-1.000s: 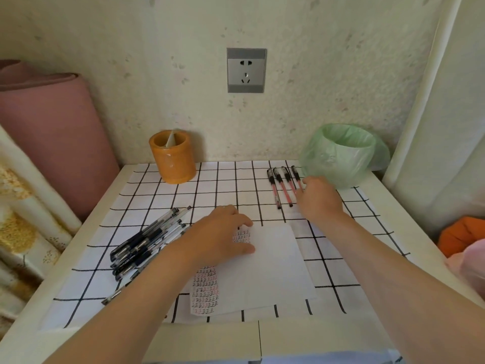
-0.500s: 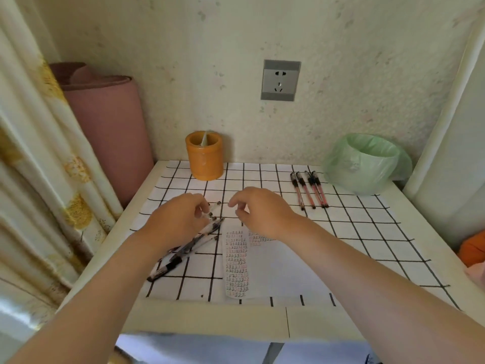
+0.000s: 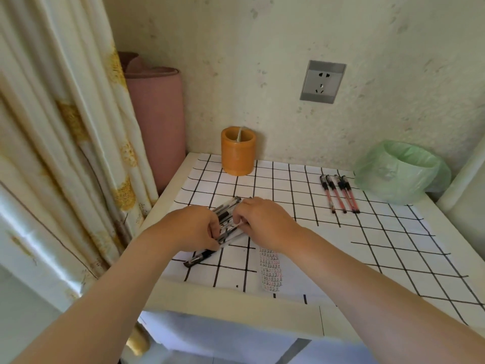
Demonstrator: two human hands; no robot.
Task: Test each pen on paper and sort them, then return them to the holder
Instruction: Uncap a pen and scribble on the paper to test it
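Several black pens (image 3: 226, 216) lie in a bundle on the left part of the gridded cloth. My left hand (image 3: 194, 228) curls round the bundle from the left and my right hand (image 3: 265, 222) grips it from the right. One black pen (image 3: 200, 258) sticks out below the hands on the cloth. Several red pens (image 3: 339, 193) lie side by side at the back right. The orange holder (image 3: 238, 151) stands at the back by the wall. The white test paper (image 3: 270, 270), marked with rows of scribbles, lies near the front edge, partly under my right forearm.
A bin lined with a green bag (image 3: 401, 171) sits at the back right corner. A pink roll (image 3: 154, 122) leans in the left corner behind a curtain (image 3: 65, 153). A wall socket (image 3: 322, 81) is above the table.
My right hand left the red pens and came over to the black pens. Both hands have closed round the bundle. The view swung left.
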